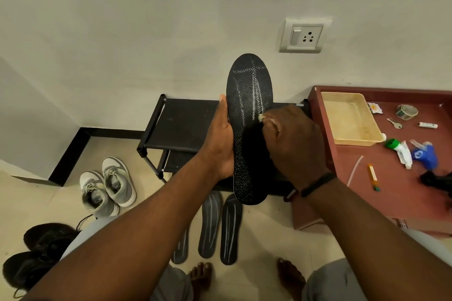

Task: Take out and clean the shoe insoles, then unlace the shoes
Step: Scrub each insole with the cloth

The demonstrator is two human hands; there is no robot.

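Head view: at frame centre the left hand, palm up, grips the left edge of the upright black insole; the right hand, knuckles up, clutches a dark brush against its face

A cream tray sat on the red table; right of the tray lay keys, a tape roll and a green-capped tube
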